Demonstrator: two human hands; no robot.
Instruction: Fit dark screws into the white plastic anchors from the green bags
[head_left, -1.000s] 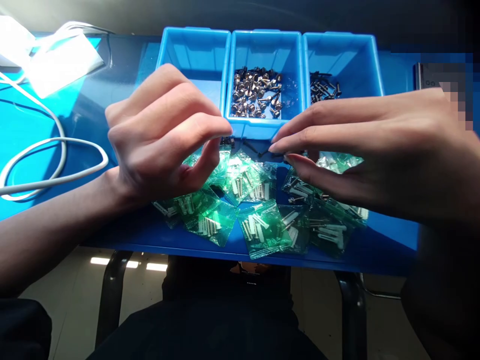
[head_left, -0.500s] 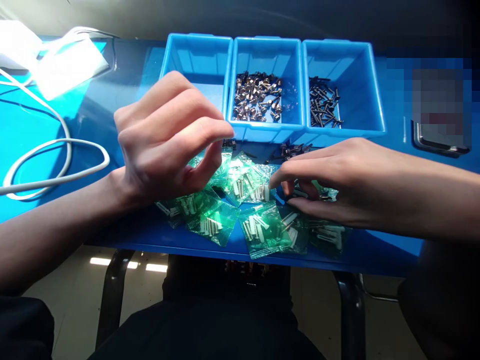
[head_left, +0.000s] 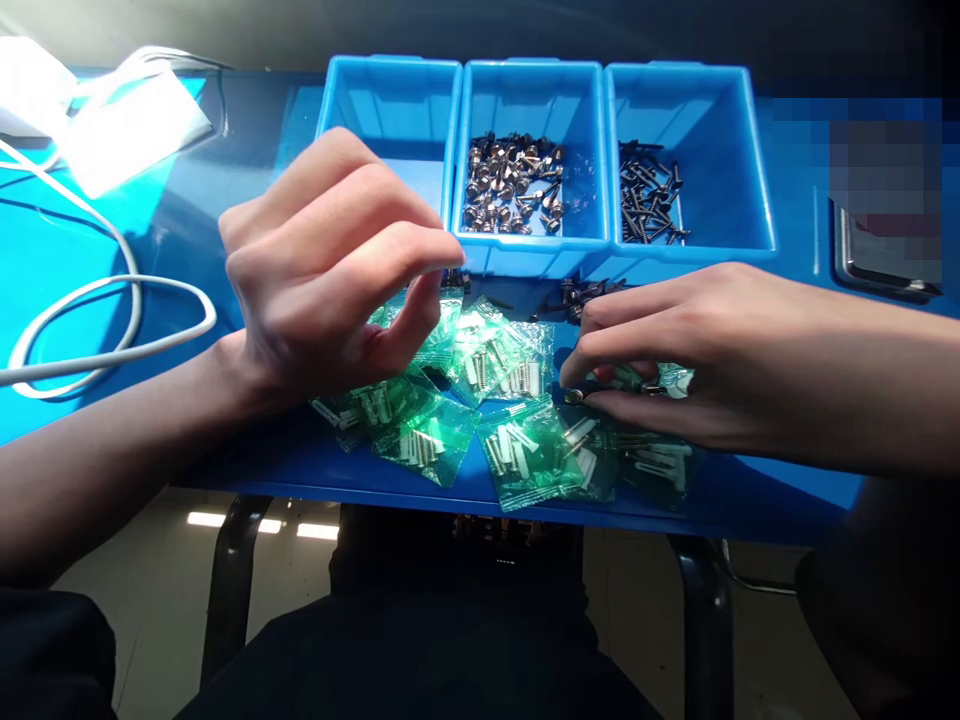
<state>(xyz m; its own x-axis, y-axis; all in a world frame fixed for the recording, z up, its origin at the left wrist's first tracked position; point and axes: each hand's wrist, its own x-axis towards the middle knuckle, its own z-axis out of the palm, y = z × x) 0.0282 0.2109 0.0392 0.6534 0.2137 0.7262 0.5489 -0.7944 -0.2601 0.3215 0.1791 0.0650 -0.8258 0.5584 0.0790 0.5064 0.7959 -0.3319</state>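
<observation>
My right hand [head_left: 697, 350] is closed in a pinch low over the right side of the table. A small metallic screw head [head_left: 574, 397] shows at its thumb and fingertip; the rest of that screw is hidden. My left hand [head_left: 322, 260] hovers at the left above the packets, its fingers curled and pressed in toward the thumb; whatever they may hold is hidden. Beneath and between both hands lie several green clear packets [head_left: 424, 430] of screws and white wall plugs. Behind my right fingertips is a small pile of dark screws [head_left: 585, 295].
Three blue bins stand in a row at the back. The middle bin [head_left: 532, 245] contains hex-head screws [head_left: 506, 185], and the right bin [head_left: 694, 245] dark screws [head_left: 649, 200]. A white cable [head_left: 112, 360] loops at left; a dark flat device [head_left: 885, 260] lies at right.
My right hand has shifted slightly right, and a screw head now shows at its fingertips. My left hand keeps its curled pose. The view has tilted a little.
</observation>
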